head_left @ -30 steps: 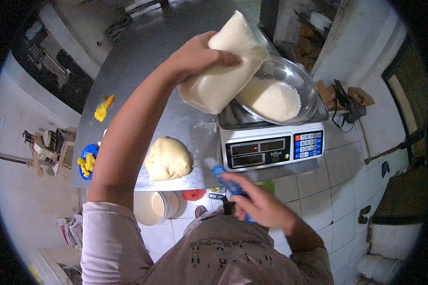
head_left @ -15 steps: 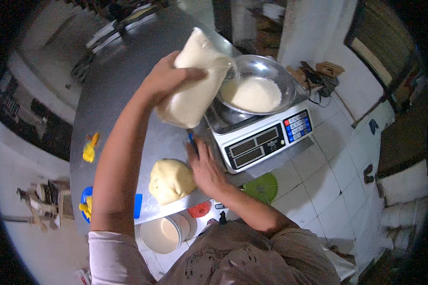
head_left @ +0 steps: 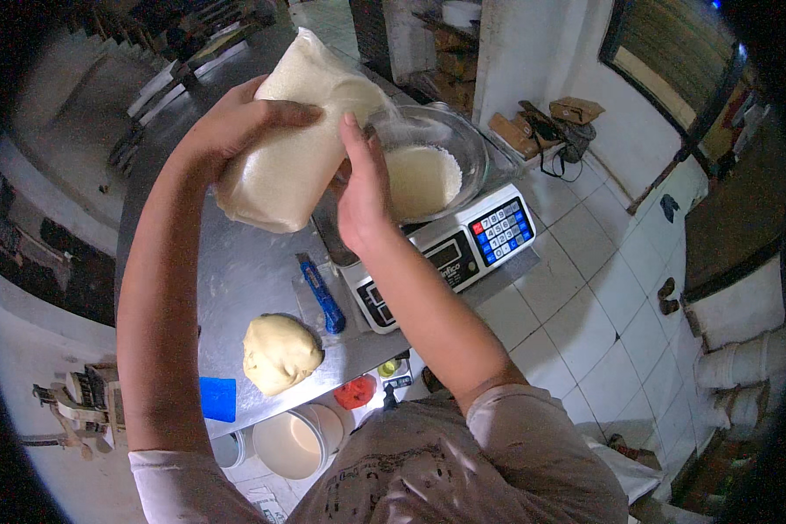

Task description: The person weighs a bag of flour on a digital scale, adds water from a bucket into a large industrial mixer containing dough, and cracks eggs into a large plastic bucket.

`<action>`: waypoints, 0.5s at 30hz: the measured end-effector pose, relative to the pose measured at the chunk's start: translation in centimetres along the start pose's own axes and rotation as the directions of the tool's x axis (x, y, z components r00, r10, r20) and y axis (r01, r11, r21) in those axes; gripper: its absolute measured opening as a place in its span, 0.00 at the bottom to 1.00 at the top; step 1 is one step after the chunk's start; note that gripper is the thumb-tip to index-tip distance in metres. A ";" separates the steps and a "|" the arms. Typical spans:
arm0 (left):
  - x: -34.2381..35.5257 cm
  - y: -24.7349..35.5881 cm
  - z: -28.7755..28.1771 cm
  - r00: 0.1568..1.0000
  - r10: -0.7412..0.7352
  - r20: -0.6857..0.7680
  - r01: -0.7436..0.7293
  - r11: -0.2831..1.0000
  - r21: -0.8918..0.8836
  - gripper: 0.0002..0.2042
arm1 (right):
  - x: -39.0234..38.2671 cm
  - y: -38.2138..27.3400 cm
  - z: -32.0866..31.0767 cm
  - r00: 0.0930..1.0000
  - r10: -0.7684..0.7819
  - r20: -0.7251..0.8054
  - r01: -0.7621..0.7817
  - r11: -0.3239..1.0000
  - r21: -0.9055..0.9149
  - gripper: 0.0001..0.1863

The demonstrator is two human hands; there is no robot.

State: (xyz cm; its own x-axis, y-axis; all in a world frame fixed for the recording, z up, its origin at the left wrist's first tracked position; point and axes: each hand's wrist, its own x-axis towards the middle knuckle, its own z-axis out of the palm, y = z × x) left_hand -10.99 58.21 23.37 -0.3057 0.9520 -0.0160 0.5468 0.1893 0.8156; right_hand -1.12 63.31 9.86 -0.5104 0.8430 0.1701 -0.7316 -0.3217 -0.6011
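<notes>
On steel table [head_left: 253, 271] | dough [head_left: 279, 352], blue knife [head_left: 322, 293] | fingers [head_left: 271, 113] gripping bag [head_left: 301, 144], maybe pouring.

Scale [head_left: 450, 253] platform hidden under bowl [head_left: 463, 148]; bag [head_left: 293, 148] mouth behind right hand [head_left: 362, 196] (grip unclear).

— Where did everything sit?
— I saw the bowl [head_left: 428, 166] on the scale [head_left: 445, 253], at the table's [head_left: 244, 271] right edge. The bag [head_left: 297, 140] hung left of the bowl.
— And nearer me?
— The knife [head_left: 323, 295] lay left of the scale, the dough ball [head_left: 278, 352] before it.
</notes>
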 end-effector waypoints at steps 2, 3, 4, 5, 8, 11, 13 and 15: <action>1.0 0.0 0.1 1.000 0.012 0.021 -0.014 0.996 0.087 0.28 | 1.1 0.7 1.2 0.999 -0.039 -0.021 0.042 0.989 0.139 0.40; 1.5 0.1 0.2 0.999 0.017 0.034 -0.021 0.992 0.128 0.28 | 1.4 1.1 1.6 0.998 -0.057 -0.036 0.064 0.977 0.206 0.37; 2.1 0.3 0.3 0.997 0.017 0.077 -0.032 0.981 0.191 0.29 | 1.6 1.1 1.8 0.997 -0.073 0.006 0.069 0.956 0.286 0.36; 2.6 0.5 0.2 0.993 0.015 0.121 -0.046 0.967 0.252 0.30 | 1.8 1.5 1.7 0.999 -0.027 -0.034 0.036 0.952 0.304 0.35; 3.4 2.0 0.8 0.985 -0.064 0.159 -0.012 0.900 0.436 0.32 | 2.0 2.1 1.4 0.987 0.119 -0.106 -0.066 0.912 0.404 0.32; 4.0 1.2 0.7 0.995 -0.055 0.078 0.002 0.831 0.556 0.33 | 1.2 2.4 2.4 0.995 0.089 -0.054 -0.047 0.850 0.525 0.31; 4.6 1.0 1.3 0.999 -0.028 0.047 -0.008 0.780 0.626 0.33 | 1.1 2.2 2.3 0.989 0.101 -0.110 -0.023 0.830 0.557 0.31; 4.8 1.3 1.5 0.999 -0.039 0.036 0.002 0.703 0.712 0.35 | 1.8 2.8 2.2 0.982 0.121 -0.144 -0.008 0.793 0.609 0.31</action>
State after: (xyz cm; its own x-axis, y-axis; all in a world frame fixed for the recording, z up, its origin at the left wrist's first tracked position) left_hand -10.59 63.38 23.52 -0.2985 0.9519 -0.0684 0.9383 0.3059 0.1616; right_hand -5.07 62.94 10.19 -0.5247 0.8511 -0.0182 -0.8512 -0.5249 -0.0027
